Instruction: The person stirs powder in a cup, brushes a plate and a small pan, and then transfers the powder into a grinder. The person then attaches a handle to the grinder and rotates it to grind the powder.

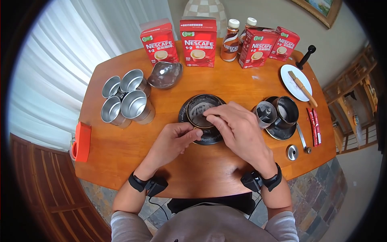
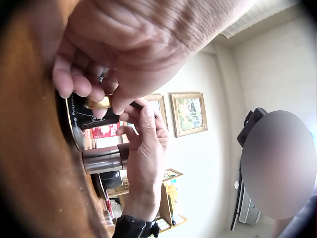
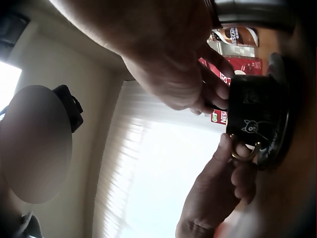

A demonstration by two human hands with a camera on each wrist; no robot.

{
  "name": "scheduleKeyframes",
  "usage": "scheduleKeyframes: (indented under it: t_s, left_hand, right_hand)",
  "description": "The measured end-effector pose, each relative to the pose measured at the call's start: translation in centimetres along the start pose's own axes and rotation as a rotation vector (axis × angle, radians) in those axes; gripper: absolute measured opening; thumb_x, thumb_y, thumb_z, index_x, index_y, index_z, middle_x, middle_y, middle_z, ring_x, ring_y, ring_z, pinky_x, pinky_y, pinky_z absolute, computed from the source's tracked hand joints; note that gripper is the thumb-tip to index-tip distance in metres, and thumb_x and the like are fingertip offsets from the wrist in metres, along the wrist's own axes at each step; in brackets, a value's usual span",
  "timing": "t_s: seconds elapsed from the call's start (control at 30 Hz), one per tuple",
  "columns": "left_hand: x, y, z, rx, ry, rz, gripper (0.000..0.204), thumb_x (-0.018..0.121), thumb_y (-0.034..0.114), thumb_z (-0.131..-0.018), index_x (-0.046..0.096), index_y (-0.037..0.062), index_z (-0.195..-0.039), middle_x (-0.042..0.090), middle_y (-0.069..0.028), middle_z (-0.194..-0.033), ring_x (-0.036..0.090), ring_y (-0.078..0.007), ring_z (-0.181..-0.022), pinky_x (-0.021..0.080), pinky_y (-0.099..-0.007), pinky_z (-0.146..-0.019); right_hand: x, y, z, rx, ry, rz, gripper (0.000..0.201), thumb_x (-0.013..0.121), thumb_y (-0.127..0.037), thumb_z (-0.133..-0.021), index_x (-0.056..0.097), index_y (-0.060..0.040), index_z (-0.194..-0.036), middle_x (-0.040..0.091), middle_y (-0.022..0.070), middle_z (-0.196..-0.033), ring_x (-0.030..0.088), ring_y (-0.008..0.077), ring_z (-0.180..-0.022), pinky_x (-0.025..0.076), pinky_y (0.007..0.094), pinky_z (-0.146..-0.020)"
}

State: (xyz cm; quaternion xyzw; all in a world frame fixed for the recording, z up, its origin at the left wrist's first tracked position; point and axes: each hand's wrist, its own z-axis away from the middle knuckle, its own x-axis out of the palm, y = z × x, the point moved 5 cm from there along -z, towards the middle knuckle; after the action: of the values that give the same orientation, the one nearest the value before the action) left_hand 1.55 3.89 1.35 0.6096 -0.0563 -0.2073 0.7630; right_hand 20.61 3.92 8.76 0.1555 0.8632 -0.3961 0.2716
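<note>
A black cup with whitish powder inside stands on a black saucer in front of me. My left hand holds the cup's gold handle between thumb and fingers, low at the near side. Over the rim, my right hand has its thumb and fingers together and pinches a thin dark utensil that reaches toward the cup's mouth. Its lower end is hidden by the fingers and cup, and I cannot tell its kind.
Several steel cups and a dark glass bowl stand left. Red Nescafe boxes and bottles line the back. To the right are a metal grinder body, another black cup, a crank handle and a plate with a brush.
</note>
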Motion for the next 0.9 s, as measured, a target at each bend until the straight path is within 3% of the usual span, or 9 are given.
scheduleKeyframes:
  t_s: [0.13,0.33,0.43,0.67,0.77,0.9]
  left_hand:
    - [0.2,-0.4,0.1,0.003,0.008,0.002,0.035,0.070,0.036,-0.104,0.074,0.0029,-0.093,0.049,0.0070,-0.065,0.046,-0.0034,-0.057,0.038,-0.0232,-0.051]
    - [0.0,0.0,0.0,-0.002,-0.003,-0.007,0.034,0.070,0.034,-0.105,0.074,0.0026,-0.093,0.049,0.0073,-0.065,0.046,-0.0033,-0.057,0.038,-0.0232,-0.051]
    - [0.2,-0.3,0.1,0.003,0.002,-0.012,0.033,0.069,0.033,-0.105,0.073,0.0026,-0.093,0.050,0.0074,-0.065,0.047,-0.0032,-0.058,0.039,-0.0231,-0.052]
    - [0.0,0.3,0.1,0.003,-0.023,-0.023,0.031,0.070,0.031,-0.105,0.075,0.0031,-0.094,0.055,0.0057,-0.068,0.053,-0.0035,-0.059,0.044,-0.0215,-0.054]
    - [0.2,0.2,0.2,0.020,0.010,-0.012,0.034,0.069,0.035,-0.105,0.073,0.0028,-0.093,0.049,0.0076,-0.065,0.045,-0.0033,-0.058,0.039,-0.0233,-0.052]
    - [0.1,0.2,0.2,0.003,-0.006,-0.016,0.034,0.069,0.034,-0.105,0.074,0.0027,-0.094,0.048,0.0074,-0.066,0.044,-0.0034,-0.058,0.038,-0.0231,-0.053]
  right_hand:
    - [0.6,-0.2,0.1,-0.059,0.102,0.022,0.015,0.073,-0.004,-0.091,0.072,0.0002,-0.106,0.074,0.0149,-0.097,0.068,0.0363,-0.088,0.056,0.0447,-0.077]
    - [0.3,-0.2,0.1,-0.027,0.003,-0.025,0.015,0.073,-0.004,-0.091,0.072,0.0000,-0.105,0.074,0.0149,-0.096,0.068,0.0358,-0.088,0.056,0.0446,-0.077]
    - [0.7,-0.3,0.2,-0.090,0.091,-0.006,0.012,0.074,-0.005,-0.091,0.072,-0.0007,-0.102,0.073,0.0145,-0.092,0.068,0.0359,-0.086,0.055,0.0449,-0.075]
    - [0.1,0.0,0.1,-0.049,0.047,-0.017,0.010,0.074,-0.004,-0.090,0.072,-0.0008,-0.099,0.073,0.0132,-0.095,0.068,0.0349,-0.086,0.056,0.0427,-0.074]
    - [0.1,-0.5,0.0,-0.092,0.118,0.058,0.011,0.074,-0.002,-0.090,0.072,-0.0008,-0.101,0.073,0.0130,-0.096,0.067,0.0347,-0.085,0.056,0.0423,-0.073]
    - [0.7,-0.3,0.2,-0.109,0.119,0.159,0.014,0.074,-0.001,-0.089,0.071,-0.0006,-0.103,0.073,0.0124,-0.094,0.066,0.0337,-0.083,0.055,0.0423,-0.071]
